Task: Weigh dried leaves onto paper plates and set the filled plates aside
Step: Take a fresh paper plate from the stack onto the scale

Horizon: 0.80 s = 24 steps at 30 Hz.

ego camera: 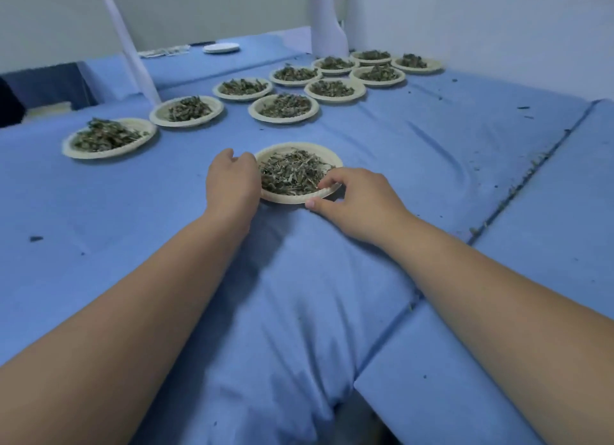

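A paper plate [327, 152] heaped with dried leaves [292, 173] lies on the blue sheet [415, 152] in the middle. My left hand [232, 182] curls round the plate's left rim. My right hand [355, 198] pinches the near right rim, fingers on top and thumb below. Both arms stretch forward from the bottom edge.
Several filled paper plates stand in two rows behind, from the near left plate [66, 148] to the far right plate [435, 67]. An empty white plate [221, 48] lies at the back. Rolled white paper [327, 22] leans at the wall. Leaf crumbs line the seam [518, 185] on the right.
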### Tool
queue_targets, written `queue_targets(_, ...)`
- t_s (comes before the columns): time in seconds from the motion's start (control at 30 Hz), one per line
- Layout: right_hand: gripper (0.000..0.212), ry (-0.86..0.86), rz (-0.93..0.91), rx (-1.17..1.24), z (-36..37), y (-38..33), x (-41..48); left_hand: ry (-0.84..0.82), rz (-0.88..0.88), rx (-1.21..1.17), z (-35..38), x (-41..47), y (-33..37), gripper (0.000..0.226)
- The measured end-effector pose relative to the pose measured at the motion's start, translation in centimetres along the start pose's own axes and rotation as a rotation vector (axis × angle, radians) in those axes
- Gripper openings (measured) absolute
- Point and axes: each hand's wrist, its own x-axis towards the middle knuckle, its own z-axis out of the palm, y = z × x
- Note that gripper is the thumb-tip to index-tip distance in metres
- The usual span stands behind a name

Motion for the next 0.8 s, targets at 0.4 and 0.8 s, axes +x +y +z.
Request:
queue_targets(0.4,0.047,-0.024,-0.012,-0.093,7.3,-6.5,8.2,0.165,-0.033,-0.288,-2.7,2.7,-1.9,0.042)
queue_targets(0.8,0.055,-0.100,-0.027,-0.155,9.9,-8.9,13.5,0.078,-0.036,-0.140,-2.2,3.4,-1.7,0.046)
